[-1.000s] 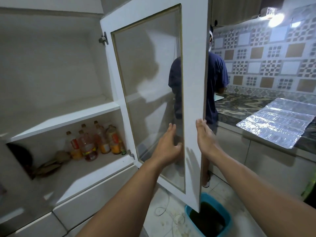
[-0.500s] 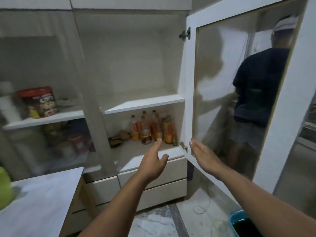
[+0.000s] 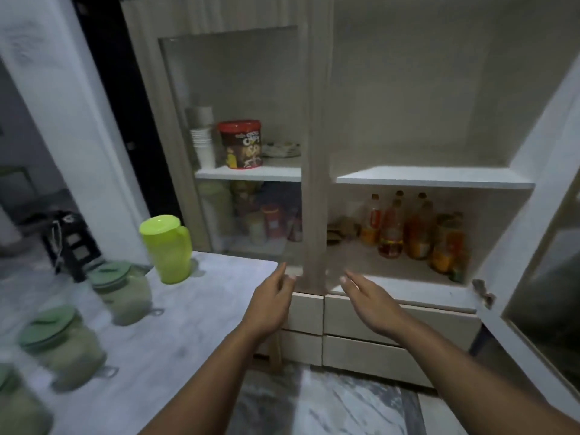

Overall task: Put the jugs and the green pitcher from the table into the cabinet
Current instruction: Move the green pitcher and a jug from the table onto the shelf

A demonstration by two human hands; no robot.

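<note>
A bright green pitcher (image 3: 168,248) stands upright at the far end of the pale table (image 3: 201,312). Three jugs with dull green lids line the table's left side: one (image 3: 124,290) near the pitcher, one (image 3: 64,343) closer, one (image 3: 18,406) cut off at the lower left. The cabinet (image 3: 434,177) has its right door (image 3: 533,277) swung open, with a bare upper shelf. My left hand (image 3: 273,301) and right hand (image 3: 368,298) hover empty, fingers apart, in front of the cabinet's lower edge, apart from the jugs.
Several bottles (image 3: 414,233) stand on the open cabinet's lower shelf. Behind the shut left glass door sit a red cereal tub (image 3: 243,144), stacked cups (image 3: 204,142) and jars. Drawers (image 3: 376,328) lie below. A dark appliance (image 3: 70,240) stands beyond the table.
Both hands have let go of the cabinet door and dropped toward the cabinet's lower edge. The view has swung left, bringing the table, the jugs and the pitcher into sight.
</note>
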